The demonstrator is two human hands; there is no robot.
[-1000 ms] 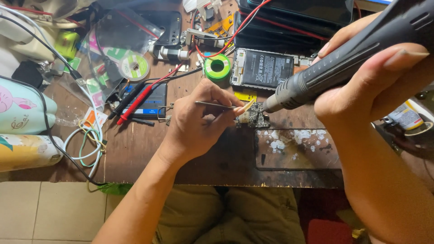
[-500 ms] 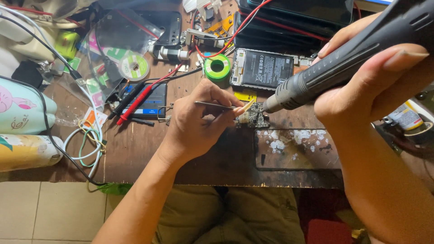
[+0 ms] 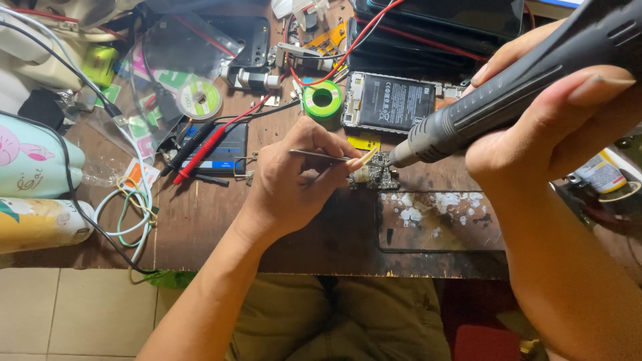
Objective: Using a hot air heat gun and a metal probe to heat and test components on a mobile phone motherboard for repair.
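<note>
My left hand [image 3: 294, 180] grips thin metal tweezers [image 3: 321, 156] whose tips rest on a small circuit board [image 3: 376, 174] lying on the wooden workbench [image 3: 200, 220]. My right hand [image 3: 555, 120] holds a dark grey hot-air tool [image 3: 495, 100] at a slant. Its metal nozzle points down at the right side of the same board, just above it.
An opened phone [image 3: 388, 100] with its battery showing lies behind the board, beside a green solder spool [image 3: 322, 99]. Red and black probes [image 3: 200, 150] cross a dark device at left. Two bottles [image 3: 33, 194], cables and a glass panel [image 3: 438, 220] surround the spot.
</note>
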